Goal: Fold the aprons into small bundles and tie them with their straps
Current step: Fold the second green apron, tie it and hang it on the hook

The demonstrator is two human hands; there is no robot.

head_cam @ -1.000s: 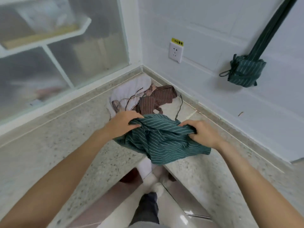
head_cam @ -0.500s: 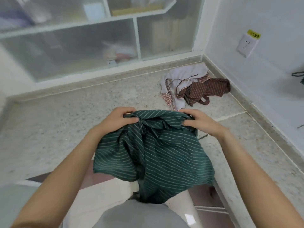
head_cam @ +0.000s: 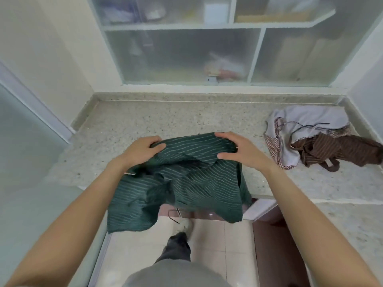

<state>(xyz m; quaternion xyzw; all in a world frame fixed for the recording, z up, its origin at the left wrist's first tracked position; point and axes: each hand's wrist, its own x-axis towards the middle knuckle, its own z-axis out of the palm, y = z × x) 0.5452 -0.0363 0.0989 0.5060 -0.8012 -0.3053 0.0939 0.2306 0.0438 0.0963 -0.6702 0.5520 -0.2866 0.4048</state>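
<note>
So the step in hand looks like the very start of the fold: the green striped apron (head_cam: 176, 183) is being laid out, not yet folded or tied. At the left, the left hand (head_cam: 141, 149) is closed on the apron's upper left corner, with the fingers (head_cam: 154, 141) curled over a bunched bit of cloth. The apron itself is spread across the middle of the bench's (head_cam: 145, 119) front edge, the top part resting on the speckled stone and the bottom part hanging crumpled over the edge toward the floor. A thin dark strap (head_cam: 173, 216) can be seen dangling below the hem. Further right, the upper right corner is held by the right hand (head_cam: 240, 149), the fingers loosely curved over the top hem with the thumb underneath, so a light hold rather than a tight pinch.

Over at the bench's back right corner, well apart from the hands, a pile of other aprons (head_cam: 319, 146) is left waiting, pale, checked and brown striped, all tangled.

Next, the hanging part probably needs to be pulled up onto the bench and flattened, and the straps found, before any fold gets made.
</note>
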